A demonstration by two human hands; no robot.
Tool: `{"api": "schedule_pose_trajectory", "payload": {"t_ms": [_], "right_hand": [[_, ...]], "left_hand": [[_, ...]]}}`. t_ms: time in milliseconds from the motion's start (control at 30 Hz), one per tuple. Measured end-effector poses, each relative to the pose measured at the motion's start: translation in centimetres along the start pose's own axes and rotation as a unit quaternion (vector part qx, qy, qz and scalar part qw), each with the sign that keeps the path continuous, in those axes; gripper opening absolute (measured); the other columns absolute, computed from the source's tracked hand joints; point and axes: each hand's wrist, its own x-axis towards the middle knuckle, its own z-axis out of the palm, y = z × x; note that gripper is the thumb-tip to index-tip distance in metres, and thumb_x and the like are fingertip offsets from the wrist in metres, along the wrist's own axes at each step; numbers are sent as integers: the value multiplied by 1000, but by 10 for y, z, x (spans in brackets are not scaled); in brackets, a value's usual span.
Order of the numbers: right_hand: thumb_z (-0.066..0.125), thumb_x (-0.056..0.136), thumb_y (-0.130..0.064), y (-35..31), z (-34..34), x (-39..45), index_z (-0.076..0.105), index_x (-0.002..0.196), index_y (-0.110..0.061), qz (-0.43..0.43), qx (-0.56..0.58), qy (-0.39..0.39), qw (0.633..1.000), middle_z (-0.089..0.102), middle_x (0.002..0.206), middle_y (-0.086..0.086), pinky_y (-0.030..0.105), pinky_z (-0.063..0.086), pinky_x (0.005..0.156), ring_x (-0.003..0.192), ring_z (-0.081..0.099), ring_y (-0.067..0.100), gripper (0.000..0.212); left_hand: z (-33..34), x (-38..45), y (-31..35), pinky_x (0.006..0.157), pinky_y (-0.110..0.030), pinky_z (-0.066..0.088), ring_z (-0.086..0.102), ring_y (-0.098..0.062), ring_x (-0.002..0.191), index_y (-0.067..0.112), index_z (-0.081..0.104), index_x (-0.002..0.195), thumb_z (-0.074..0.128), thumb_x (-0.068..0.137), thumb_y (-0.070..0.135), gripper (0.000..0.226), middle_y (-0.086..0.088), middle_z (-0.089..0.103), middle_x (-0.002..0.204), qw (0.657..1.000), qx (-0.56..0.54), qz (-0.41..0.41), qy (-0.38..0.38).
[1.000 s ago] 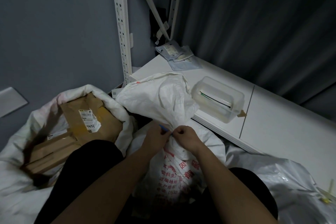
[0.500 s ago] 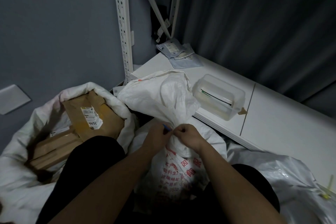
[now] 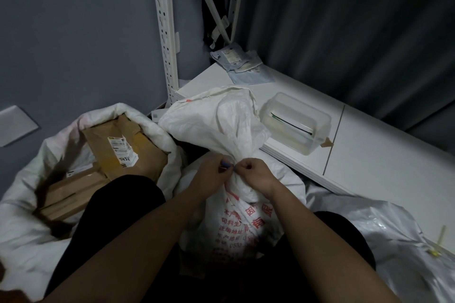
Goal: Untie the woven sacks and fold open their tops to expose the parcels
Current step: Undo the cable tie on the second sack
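nothing's really changing over the last second, left hand (image 3: 211, 171) and right hand (image 3: 253, 174) are still pinching the blue tie (image 3: 227, 165) at the neck of the woven sack (image 3: 236, 204) between the knees, so it's staying tied, beside the white shelf (image 3: 369, 167) and grey curtain (image 3: 357, 32)

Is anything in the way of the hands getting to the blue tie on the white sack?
Nothing visible. The left hand and right hand already pinch at the blue tie around the gathered neck of the white sack.
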Motion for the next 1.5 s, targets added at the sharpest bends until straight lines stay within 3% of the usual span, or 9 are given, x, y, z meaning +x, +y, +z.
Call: {"api": "schedule_pose_trajectory", "payload": {"t_ms": [133, 267, 400, 600, 700, 833, 1033, 1333, 1500], "right_hand": [[62, 90, -22, 0, 0, -1, 66, 67, -23, -8, -4, 5, 1000, 60, 66, -4, 16, 39, 57, 63, 50, 5, 23], [60, 90, -22, -1, -3, -4, 61, 63, -26, -27, -69, 10, 997, 57, 61, -11, 29, 37, 79, 64, 49, 3, 28], [59, 91, -21, -7, 1, -6, 59, 61, -26, -56, -126, 37, 990, 56, 60, -13, 34, 34, 94, 72, 55, 7, 30], [59, 91, -19, -9, 2, -8, 58, 56, -27, -56, -99, 30, 993, 56, 59, -13, 31, 38, 87, 71, 54, 6, 36], [58, 91, -18, -7, 0, -7, 66, 64, -21, -52, -93, 29, 994, 59, 63, -9, 30, 39, 83, 68, 53, 5, 28], [58, 90, -15, -6, 2, -7, 52, 50, -28, -63, -108, 35, 992, 50, 54, -15, 31, 38, 80, 58, 46, 1, 42], [58, 90, -16, -6, 3, -8, 69, 71, -18, -60, -80, 24, 995, 60, 66, -8, 30, 41, 82, 68, 53, 4, 22], [61, 91, -20, -5, 3, -8, 76, 79, -11, -54, -77, 39, 995, 62, 67, -9, 30, 42, 83, 67, 54, 3, 22], [59, 90, -17, -6, 5, -10, 74, 76, -9, -59, -52, 29, 997, 63, 65, -3, 27, 40, 72, 59, 51, 3, 22]], "left_hand": [[-2, -2, 3, 63, -4, 40, 55, -4, 70, 7, 56, 83, 63, 87, 3, 8, -6, 60, 80, 1000, 8, 14, 8], [1, -5, 2, 67, -6, 41, 58, -12, 79, 11, 55, 83, 61, 88, 3, 12, -6, 61, 83, 1000, 1, 28, -8], [2, -5, -4, 74, -23, 49, 61, -18, 82, 14, 55, 82, 62, 88, 3, 14, -5, 62, 85, 1000, -16, 17, 3], [2, -4, -9, 79, -33, 52, 63, -19, 84, 4, 61, 87, 63, 87, 4, 2, -9, 65, 86, 1000, -21, 15, 3], [3, -5, -6, 78, -28, 51, 61, -14, 82, 13, 57, 83, 63, 88, 6, 11, 0, 61, 82, 1000, -25, 19, -3], [3, -7, -5, 73, -23, 48, 60, -12, 80, 15, 53, 82, 61, 89, 7, 13, 2, 60, 81, 1000, -8, 27, -7], [2, -4, -6, 76, -21, 48, 62, -20, 86, 13, 55, 85, 61, 90, 7, 10, -5, 62, 87, 999, -12, 29, -14], [-1, -5, -4, 85, -48, 53, 66, -28, 92, 12, 53, 90, 57, 93, 11, 5, -17, 64, 100, 999, -40, -3, -28], [-1, -6, 2, 69, -10, 46, 59, -16, 80, 16, 48, 78, 59, 91, 6, 20, -2, 58, 83, 999, -8, 21, -25]]}}
